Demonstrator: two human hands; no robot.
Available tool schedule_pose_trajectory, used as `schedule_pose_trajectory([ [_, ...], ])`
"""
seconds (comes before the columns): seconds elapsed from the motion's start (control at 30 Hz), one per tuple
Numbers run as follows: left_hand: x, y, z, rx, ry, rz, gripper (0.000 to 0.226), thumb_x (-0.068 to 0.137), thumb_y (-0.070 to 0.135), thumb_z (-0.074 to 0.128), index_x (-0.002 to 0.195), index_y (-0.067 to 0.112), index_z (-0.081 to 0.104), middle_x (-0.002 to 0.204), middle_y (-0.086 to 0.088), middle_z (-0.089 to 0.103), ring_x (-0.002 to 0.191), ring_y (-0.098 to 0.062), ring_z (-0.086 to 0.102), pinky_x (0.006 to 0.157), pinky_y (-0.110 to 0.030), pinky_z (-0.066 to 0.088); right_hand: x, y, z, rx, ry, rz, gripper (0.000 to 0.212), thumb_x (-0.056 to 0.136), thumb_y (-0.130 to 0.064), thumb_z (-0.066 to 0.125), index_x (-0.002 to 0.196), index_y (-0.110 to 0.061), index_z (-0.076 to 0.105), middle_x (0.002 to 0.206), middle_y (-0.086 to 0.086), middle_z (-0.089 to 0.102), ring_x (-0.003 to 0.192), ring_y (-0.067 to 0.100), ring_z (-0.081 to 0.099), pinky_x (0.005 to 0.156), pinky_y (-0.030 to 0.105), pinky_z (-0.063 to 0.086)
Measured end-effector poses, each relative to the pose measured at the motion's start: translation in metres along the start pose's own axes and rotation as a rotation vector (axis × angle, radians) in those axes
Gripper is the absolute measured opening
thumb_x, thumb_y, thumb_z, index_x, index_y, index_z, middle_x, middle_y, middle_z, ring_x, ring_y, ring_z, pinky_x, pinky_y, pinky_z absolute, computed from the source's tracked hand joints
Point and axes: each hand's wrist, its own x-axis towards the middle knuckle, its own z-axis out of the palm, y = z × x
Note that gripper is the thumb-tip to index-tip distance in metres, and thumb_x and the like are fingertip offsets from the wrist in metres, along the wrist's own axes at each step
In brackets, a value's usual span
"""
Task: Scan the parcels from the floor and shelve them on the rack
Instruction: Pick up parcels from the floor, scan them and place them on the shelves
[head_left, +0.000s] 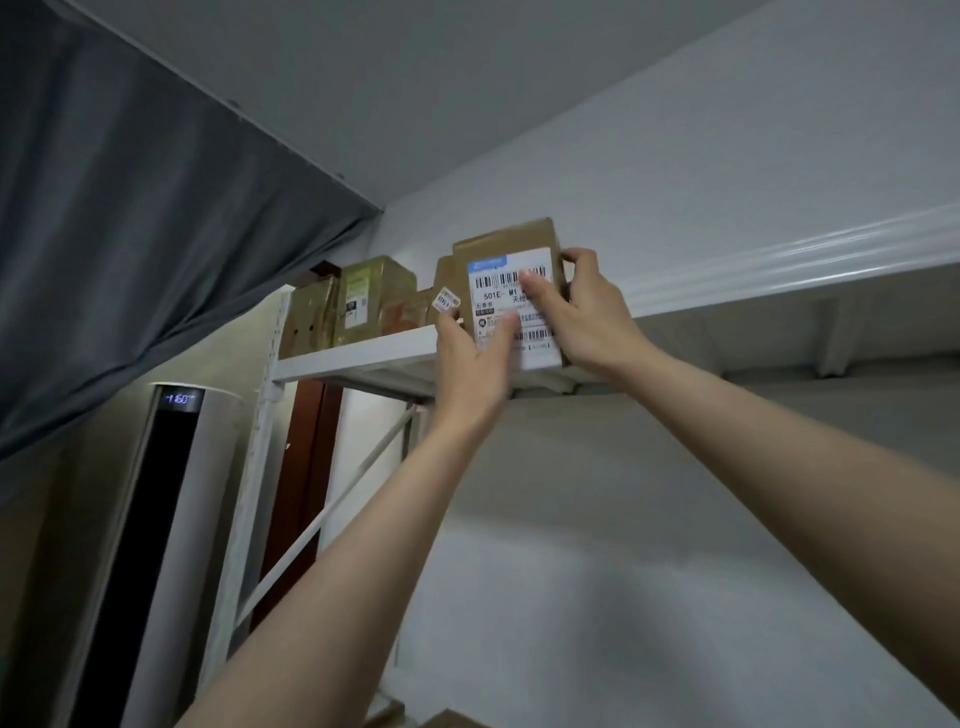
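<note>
A brown cardboard parcel (501, 244) with a white barcode label stands upright at the front edge of the white rack's top shelf (358, 358). My left hand (475, 364) reaches up from below, its fingers lying flat against the label's lower left. My right hand (582, 317) grips the parcel's right side, thumb across the label and fingers curled round the right edge. Behind the parcel, a second brown parcel (444, 278) with a small sticker is partly hidden.
Further left on the same shelf stand several more brown parcels (374, 296). A dark grey curtain (130, 208) hangs at the left, above a tall standing air conditioner (171, 519). The white wall and ceiling are close above the shelf. The shelf runs on to the right.
</note>
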Motion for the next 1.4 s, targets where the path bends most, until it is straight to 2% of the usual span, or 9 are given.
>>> schedule_pose_trajectory([
  [0.27,0.065,0.012,0.051,0.129,0.023,0.238,0.110,0.067,0.074,0.054,0.153,0.012,0.023,0.144,-0.008,0.043,0.133,-0.026,0.044,0.104,-0.050,0.046,0.088,-0.001,-0.012,-0.120,0.217,-0.010,0.062,0.096,-0.056,0.051,0.136,-0.011,0.038,0.129,0.013,0.057,0.120,0.032,0.053,0.088,0.033,0.037],
  [0.43,0.101,-0.002,0.066,0.258,-0.074,0.302,0.084,0.086,0.054,0.067,0.150,0.015,0.030,0.139,-0.010,0.041,0.128,-0.027,0.044,0.101,-0.045,0.047,0.112,0.018,-0.007,-0.186,0.281,0.047,0.063,0.096,-0.054,0.051,0.136,-0.008,0.037,0.133,0.019,0.051,0.121,0.036,0.051,0.093,0.036,0.038],
  [0.57,0.125,-0.016,0.069,0.287,-0.144,0.301,0.075,0.085,0.058,0.064,0.140,0.013,0.044,0.132,-0.009,0.050,0.121,-0.025,0.048,0.093,-0.037,0.049,0.118,0.031,0.003,-0.199,0.285,0.117,0.065,0.096,-0.055,0.051,0.135,-0.005,0.037,0.136,0.020,0.049,0.124,0.038,0.050,0.096,0.037,0.038],
  [0.67,0.135,-0.024,0.072,0.267,-0.153,0.271,0.075,0.078,0.066,0.056,0.132,0.014,0.055,0.127,-0.006,0.057,0.116,-0.023,0.054,0.091,-0.040,0.052,0.124,0.041,0.006,-0.232,0.249,0.157,0.066,0.096,-0.052,0.054,0.136,-0.003,0.035,0.138,0.020,0.050,0.126,0.037,0.049,0.097,0.038,0.039],
  [0.87,0.155,-0.043,0.076,0.307,-0.190,0.210,0.046,0.095,0.044,0.058,0.128,0.011,0.055,0.126,-0.008,0.063,0.114,-0.029,0.059,0.093,-0.045,0.051,0.139,0.050,0.012,-0.339,0.181,0.275,0.070,0.097,-0.043,0.057,0.141,0.002,0.028,0.144,0.023,0.047,0.131,0.038,0.046,0.103,0.041,0.039],
  [1.03,0.161,-0.057,0.081,0.393,-0.153,0.175,0.032,0.096,0.037,0.055,0.115,0.012,0.055,0.114,-0.006,0.066,0.105,-0.032,0.060,0.079,-0.038,0.049,0.156,0.054,0.010,-0.297,0.145,0.418,0.077,0.085,-0.032,0.075,0.140,0.003,0.033,0.126,0.017,0.055,0.113,0.030,0.057,0.078,0.035,0.047],
  [1.17,0.160,-0.057,0.083,0.455,-0.111,0.183,0.023,0.099,0.032,0.053,0.109,0.014,0.064,0.109,-0.004,0.067,0.102,-0.029,0.060,0.072,-0.032,0.040,0.164,0.060,0.012,-0.349,0.112,0.443,0.077,0.082,-0.026,0.079,0.140,0.001,0.036,0.134,0.017,0.055,0.116,0.029,0.058,0.084,0.034,0.046],
  [1.3,0.165,-0.059,0.084,0.492,-0.185,0.178,0.030,0.101,0.032,0.050,0.082,0.014,0.067,0.088,-0.003,0.067,0.091,-0.029,0.064,0.060,-0.029,0.037,0.169,0.062,0.016,-0.589,0.008,0.423,0.052,0.091,-0.021,0.069,0.136,-0.003,0.050,0.136,0.020,0.052,0.123,0.030,0.054,0.090,0.030,0.043],
  [1.4,0.171,-0.058,0.084,0.520,-0.214,0.180,0.029,0.099,0.028,0.048,0.082,0.012,0.064,0.088,-0.008,0.065,0.094,-0.032,0.064,0.057,-0.029,0.032,0.169,0.061,0.019,-0.690,-0.080,0.425,0.014,0.092,-0.017,0.067,0.097,-0.005,0.064,0.091,0.013,0.061,0.082,0.024,0.058,0.066,0.026,0.040],
])
